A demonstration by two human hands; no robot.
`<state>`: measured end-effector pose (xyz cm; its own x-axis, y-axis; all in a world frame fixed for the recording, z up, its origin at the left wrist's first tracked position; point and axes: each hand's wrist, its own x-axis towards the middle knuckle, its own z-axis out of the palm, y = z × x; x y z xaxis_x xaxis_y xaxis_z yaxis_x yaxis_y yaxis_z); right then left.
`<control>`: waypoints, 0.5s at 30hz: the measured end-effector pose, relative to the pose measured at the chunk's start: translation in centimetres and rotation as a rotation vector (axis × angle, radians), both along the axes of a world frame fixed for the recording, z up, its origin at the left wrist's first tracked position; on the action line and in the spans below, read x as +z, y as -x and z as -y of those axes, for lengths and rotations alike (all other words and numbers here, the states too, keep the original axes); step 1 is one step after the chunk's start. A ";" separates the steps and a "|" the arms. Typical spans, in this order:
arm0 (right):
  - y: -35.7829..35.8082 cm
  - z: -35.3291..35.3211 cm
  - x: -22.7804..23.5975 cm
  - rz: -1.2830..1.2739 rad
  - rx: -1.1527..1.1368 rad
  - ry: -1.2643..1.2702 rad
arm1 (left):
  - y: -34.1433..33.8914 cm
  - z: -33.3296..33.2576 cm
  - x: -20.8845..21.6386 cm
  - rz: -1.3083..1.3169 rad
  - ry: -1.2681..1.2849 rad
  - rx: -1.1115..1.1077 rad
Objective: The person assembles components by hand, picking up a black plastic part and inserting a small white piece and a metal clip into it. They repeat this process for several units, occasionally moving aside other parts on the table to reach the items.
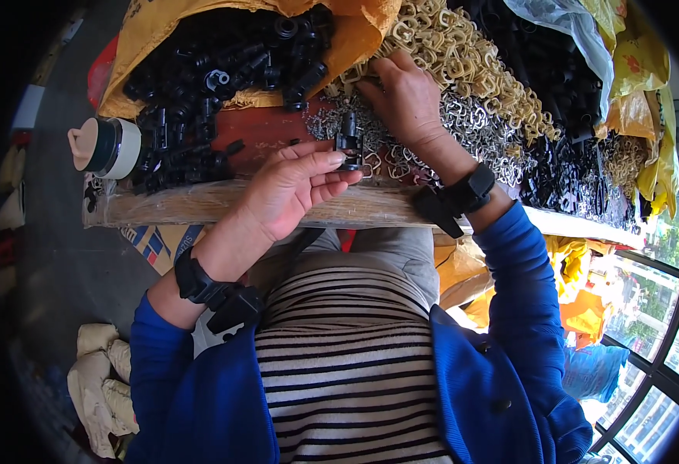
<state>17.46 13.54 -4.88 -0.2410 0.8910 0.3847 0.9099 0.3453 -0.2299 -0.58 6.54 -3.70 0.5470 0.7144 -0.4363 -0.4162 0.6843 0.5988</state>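
My left hand (297, 182) is closed on a black plastic pipe fitting (349, 145), pinched upright between thumb and fingers above the table's near edge. My right hand (407, 99) reaches to the left edge of a heap of beige U-shaped plastic clips (463, 58). Its fingers are bent down at the clips, and whatever lies between the tips is hidden. Under and beside the right wrist spreads a pile of small silvery metal clips (474, 127). Both wrists wear black straps with black devices.
An orange-yellow sack (134, 58) spills black fittings (239, 66) onto the red tabletop (258, 127). A pale lidded container (115, 148) stands at the left corner. More black parts (563, 97) and yellow bags (641, 58) lie to the right. The table's front edge (277, 207) is wrapped in film.
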 end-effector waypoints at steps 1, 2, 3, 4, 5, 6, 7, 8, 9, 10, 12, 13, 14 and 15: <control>0.0 -0.3 -0.1 -0.005 0.014 -0.039 | 0.1 0.1 0.0 0.000 0.000 0.000; -0.1 -0.4 -0.2 -0.010 0.027 -0.078 | 0.3 0.1 0.0 0.001 -0.001 0.000; -0.2 -0.4 -0.2 -0.009 0.026 -0.080 | 0.3 0.1 0.0 0.002 -0.002 -0.001; -0.3 -0.5 -0.4 -0.071 0.062 -0.077 | 0.5 0.2 0.0 0.000 0.002 0.000; -0.6 -0.4 -0.5 -0.133 0.097 -0.075 | 0.6 0.2 0.0 -0.001 0.007 0.001; -0.9 -0.3 -0.4 -0.194 0.131 -0.072 | 0.7 0.3 -0.1 -0.001 0.012 0.000; -1.4 -0.1 -0.2 -0.193 0.131 -0.070 | 0.8 0.3 -0.2 0.000 0.014 0.001; -2.1 0.3 0.1 -0.307 0.138 0.097 | 0.8 0.3 -0.2 0.000 0.012 -0.004; -2.6 0.8 0.6 -0.422 0.147 0.266 | 0.9 0.3 -0.2 -0.002 0.010 -0.005; -3.0 1.4 0.9 -0.536 0.155 0.436 | 0.9 0.3 -0.3 -0.004 0.008 -0.006; -3.5 2.6 1.4 -0.707 0.201 0.551 | 0.7 0.2 -0.3 0.000 0.006 -0.013; -3.6 3.2 1.6 -0.880 0.247 0.665 | 0.5 0.2 -0.4 0.003 0.003 -0.020; -3.8 3.8 1.8 -1.055 0.291 0.776 | 0.2 0.2 -0.4 0.005 0.000 -0.030; -3.9 4.3 1.9 -1.056 0.289 0.776 | -0.1 0.3 -0.3 0.004 0.002 -0.032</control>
